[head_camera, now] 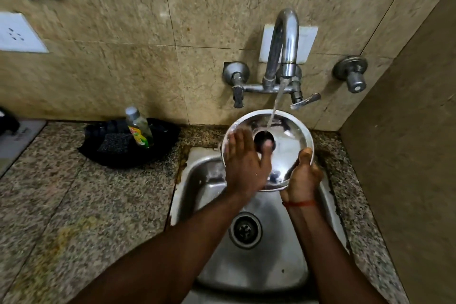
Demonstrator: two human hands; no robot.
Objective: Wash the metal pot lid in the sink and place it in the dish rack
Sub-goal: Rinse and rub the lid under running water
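Observation:
A round metal pot lid (288,145) with a black knob (262,138) is tilted up over the steel sink (249,264), under running water from the tap (283,42). My right hand (302,177) grips the lid's lower right rim, thumb on its face. My left hand (243,163) lies flat on the lid's left side with straight fingers, beside the knob. No dish rack is in view.
A black tray (162,145) with a dish-soap bottle (139,128) and a dark scrub pad (114,144) sits on the granite counter (74,205) left of the sink. The sink drain (245,229) is below the lid. A wall stands close on the right.

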